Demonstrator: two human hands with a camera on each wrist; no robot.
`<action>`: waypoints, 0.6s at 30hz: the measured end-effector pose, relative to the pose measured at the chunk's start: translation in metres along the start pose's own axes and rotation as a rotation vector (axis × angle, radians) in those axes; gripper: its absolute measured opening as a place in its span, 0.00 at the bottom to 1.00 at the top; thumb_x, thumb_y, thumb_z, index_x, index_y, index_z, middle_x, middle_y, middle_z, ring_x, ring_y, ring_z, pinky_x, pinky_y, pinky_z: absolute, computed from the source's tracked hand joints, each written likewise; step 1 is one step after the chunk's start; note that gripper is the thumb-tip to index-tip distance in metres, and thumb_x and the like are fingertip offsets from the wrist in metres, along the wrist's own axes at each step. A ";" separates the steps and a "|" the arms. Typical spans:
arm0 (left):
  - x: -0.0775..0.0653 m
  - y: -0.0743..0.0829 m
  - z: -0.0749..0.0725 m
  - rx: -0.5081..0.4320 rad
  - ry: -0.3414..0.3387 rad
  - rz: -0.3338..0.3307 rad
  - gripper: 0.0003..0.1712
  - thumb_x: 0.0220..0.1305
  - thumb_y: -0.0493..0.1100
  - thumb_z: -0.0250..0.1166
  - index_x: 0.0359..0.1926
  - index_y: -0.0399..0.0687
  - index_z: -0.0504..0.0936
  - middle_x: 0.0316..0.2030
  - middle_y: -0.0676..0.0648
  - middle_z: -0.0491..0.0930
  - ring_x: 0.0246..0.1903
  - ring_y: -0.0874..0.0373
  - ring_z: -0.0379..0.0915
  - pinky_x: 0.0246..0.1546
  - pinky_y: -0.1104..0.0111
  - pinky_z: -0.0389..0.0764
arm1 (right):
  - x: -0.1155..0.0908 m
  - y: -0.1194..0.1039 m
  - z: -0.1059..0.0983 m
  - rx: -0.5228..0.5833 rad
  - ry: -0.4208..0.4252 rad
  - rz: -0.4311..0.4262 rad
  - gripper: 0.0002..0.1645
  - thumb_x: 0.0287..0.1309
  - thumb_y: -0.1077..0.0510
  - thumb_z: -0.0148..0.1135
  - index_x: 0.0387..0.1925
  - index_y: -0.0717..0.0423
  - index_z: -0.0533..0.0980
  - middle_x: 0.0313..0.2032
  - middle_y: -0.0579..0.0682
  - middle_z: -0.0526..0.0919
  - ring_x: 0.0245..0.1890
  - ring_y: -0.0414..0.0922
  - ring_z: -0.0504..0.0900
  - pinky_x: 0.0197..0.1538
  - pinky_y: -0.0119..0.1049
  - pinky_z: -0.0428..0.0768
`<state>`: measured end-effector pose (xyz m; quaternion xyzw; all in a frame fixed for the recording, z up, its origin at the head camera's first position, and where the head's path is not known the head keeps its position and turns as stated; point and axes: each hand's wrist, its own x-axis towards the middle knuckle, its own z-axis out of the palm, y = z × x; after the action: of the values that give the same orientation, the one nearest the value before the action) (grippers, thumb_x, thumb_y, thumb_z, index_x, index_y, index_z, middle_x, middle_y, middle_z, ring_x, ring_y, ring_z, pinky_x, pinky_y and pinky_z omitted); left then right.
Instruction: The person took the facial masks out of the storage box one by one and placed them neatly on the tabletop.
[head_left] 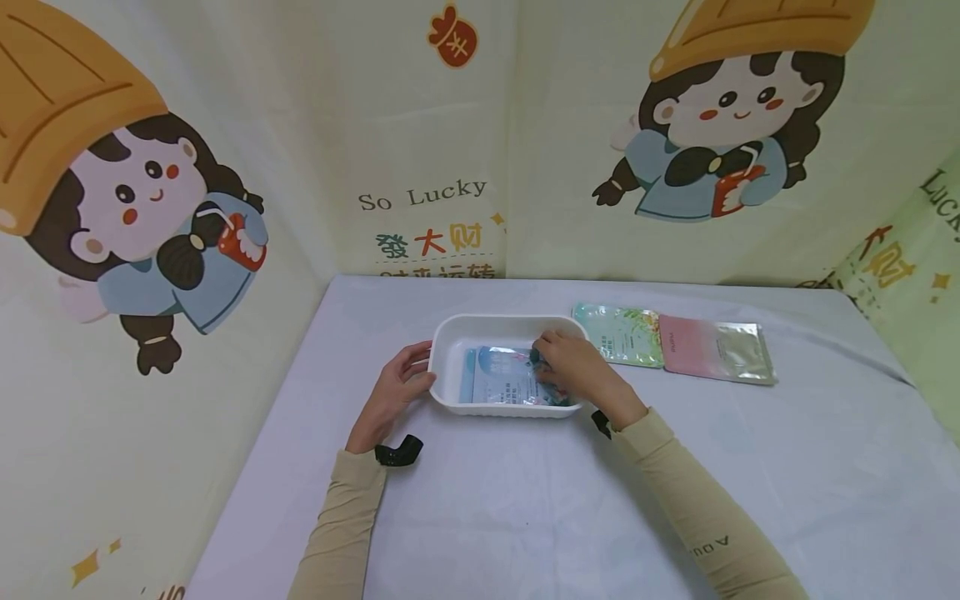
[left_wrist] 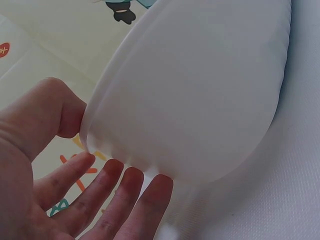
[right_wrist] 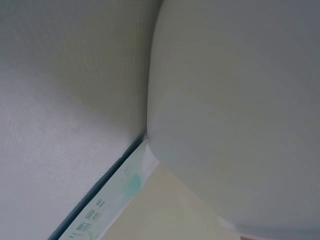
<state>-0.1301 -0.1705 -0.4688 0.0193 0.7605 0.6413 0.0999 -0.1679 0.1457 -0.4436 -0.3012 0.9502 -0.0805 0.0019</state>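
Two beige sleeves (head_left: 337,521) are reaching in from six o'clock over a white cloth (head_left: 495,517). The left hand (head_left: 393,390) is standing between eight and nine o'clock of a white tray (head_left: 495,411); its fingers (left_wrist: 150,205) are spreading apart, the tips and thumb meeting the tray's outer side. The right hand (head_left: 581,367) is entering from four o'clock. A blue packet (head_left: 510,379) is lying inside the tray, its three-o'clock end sitting under the right fingers. These are bending over it; the tips being hidden, I cannot tell whether they are pinching it. A paler blue edge (head_left: 468,377) is showing at the packet's nine o'clock. Farther out, a green packet (head_left: 626,335) is lying between two and three o'clock of the tray, meeting a pink-and-silver packet (head_left: 708,346) at three. A printed curtain (head_left: 562,233) is hanging at twelve.
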 end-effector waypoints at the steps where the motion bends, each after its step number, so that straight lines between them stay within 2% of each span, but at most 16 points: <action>1: 0.000 0.000 0.000 0.004 0.002 0.003 0.33 0.65 0.39 0.66 0.70 0.51 0.67 0.67 0.45 0.69 0.65 0.48 0.68 0.60 0.58 0.77 | 0.000 0.000 0.000 0.002 0.012 -0.003 0.28 0.54 0.51 0.74 0.53 0.62 0.78 0.47 0.55 0.80 0.43 0.49 0.77 0.53 0.44 0.82; 6: 0.000 -0.002 -0.001 0.000 0.000 0.010 0.33 0.65 0.39 0.66 0.69 0.51 0.67 0.67 0.46 0.69 0.64 0.48 0.69 0.60 0.59 0.77 | -0.001 -0.001 -0.001 0.045 0.038 -0.006 0.26 0.52 0.53 0.76 0.49 0.60 0.78 0.45 0.54 0.79 0.42 0.48 0.75 0.52 0.44 0.80; 13: 0.000 -0.002 -0.001 -0.004 -0.002 0.010 0.33 0.65 0.40 0.66 0.69 0.52 0.68 0.67 0.46 0.69 0.64 0.48 0.69 0.60 0.58 0.77 | 0.002 0.000 -0.002 0.180 -0.062 0.060 0.21 0.56 0.55 0.73 0.47 0.57 0.76 0.42 0.50 0.81 0.37 0.45 0.76 0.47 0.41 0.81; 18: 0.000 -0.002 -0.001 0.002 0.000 0.009 0.34 0.65 0.41 0.67 0.69 0.51 0.67 0.67 0.45 0.68 0.65 0.47 0.68 0.61 0.57 0.76 | 0.005 0.001 -0.005 0.249 -0.090 0.067 0.19 0.56 0.57 0.73 0.46 0.57 0.76 0.41 0.49 0.81 0.36 0.44 0.75 0.44 0.41 0.80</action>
<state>-0.1298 -0.1717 -0.4707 0.0229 0.7609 0.6411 0.0970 -0.1728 0.1449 -0.4386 -0.2701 0.9413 -0.1840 0.0845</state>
